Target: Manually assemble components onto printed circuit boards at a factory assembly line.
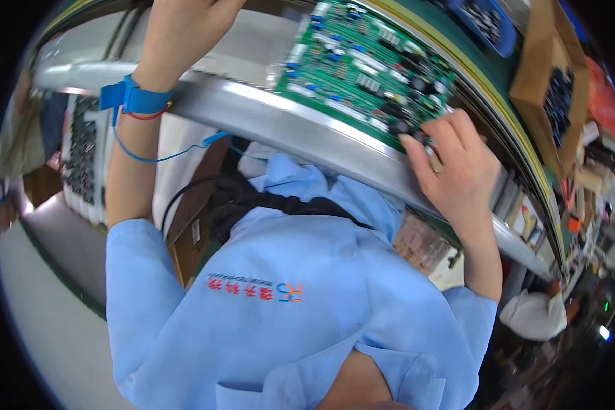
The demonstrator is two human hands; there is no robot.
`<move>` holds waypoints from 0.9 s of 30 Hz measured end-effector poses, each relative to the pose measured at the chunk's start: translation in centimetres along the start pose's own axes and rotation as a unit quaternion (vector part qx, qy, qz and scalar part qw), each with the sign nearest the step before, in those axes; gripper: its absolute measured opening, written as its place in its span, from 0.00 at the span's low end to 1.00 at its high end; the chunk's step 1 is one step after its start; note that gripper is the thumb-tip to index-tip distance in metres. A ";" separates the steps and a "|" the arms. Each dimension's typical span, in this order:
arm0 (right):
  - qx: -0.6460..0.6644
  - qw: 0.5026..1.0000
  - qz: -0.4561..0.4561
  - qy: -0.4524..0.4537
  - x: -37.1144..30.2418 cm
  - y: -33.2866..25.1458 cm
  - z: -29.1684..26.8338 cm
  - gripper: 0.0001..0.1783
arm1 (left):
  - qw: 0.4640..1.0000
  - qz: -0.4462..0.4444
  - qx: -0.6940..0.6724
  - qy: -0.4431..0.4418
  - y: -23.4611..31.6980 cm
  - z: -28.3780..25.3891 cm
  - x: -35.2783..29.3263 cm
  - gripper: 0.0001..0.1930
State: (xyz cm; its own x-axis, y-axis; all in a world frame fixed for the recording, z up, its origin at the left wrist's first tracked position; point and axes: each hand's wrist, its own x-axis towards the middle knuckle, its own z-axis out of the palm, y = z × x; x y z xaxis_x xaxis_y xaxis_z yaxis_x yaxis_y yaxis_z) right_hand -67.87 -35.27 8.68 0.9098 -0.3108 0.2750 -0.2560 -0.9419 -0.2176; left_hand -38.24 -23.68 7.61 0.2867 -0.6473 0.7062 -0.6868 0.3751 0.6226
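Observation:
A green circuit board [348, 75], crowded with white, blue and black components, lies tilted along a silvery metal rail [273, 102]. At its lower right corner, my right hand [458, 157] has its thumb and bent fingers closed around the edge, beside round black components [400, 128]. My left hand [188, 34] is at the top edge, left of the board and beyond the rail; its fingers are cut off by the picture edge. A blue wrist strap [140, 97] with a thin blue coiled cord [154, 160] sits on my left wrist.
A blue bin [485, 24] of small parts and a cardboard box [536, 75] holding dark parts stand at the upper right. Another rail with yellow edging [488, 82] runs behind the board. A foam tray [85, 150] of components is at left. Another person's white sleeve [536, 316] shows at right.

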 end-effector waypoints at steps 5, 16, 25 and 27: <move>-0.040 0.997 0.023 -0.054 -0.8 0.1 -1.3 0.12 | 0.917 -0.117 0.373 0.078 2.3 -10.6 -4.2 0.05; 0.006 0.990 0.093 -0.103 -1.6 1.6 -3.9 0.14 | 0.427 -0.660 0.617 0.030 -1.3 -33.1 -37.9 0.20; 0.020 0.989 0.093 -0.110 -0.6 2.3 -3.3 0.14 | 0.365 -0.755 0.513 0.186 -1.8 -29.7 -44.3 0.38; 0.020 0.990 0.085 -0.109 -0.2 2.3 -3.1 0.14 | 0.354 -0.762 0.512 0.179 -1.7 -30.3 -44.1 0.40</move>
State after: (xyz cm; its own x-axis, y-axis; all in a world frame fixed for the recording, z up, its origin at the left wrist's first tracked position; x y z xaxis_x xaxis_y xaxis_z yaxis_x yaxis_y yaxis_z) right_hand -69.69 -37.72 11.05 0.9048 -0.4252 0.0235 -0.4020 -0.8711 -0.2820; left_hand -29.48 24.30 -14.41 0.7858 0.6139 -0.0759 0.6179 -0.7844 0.0532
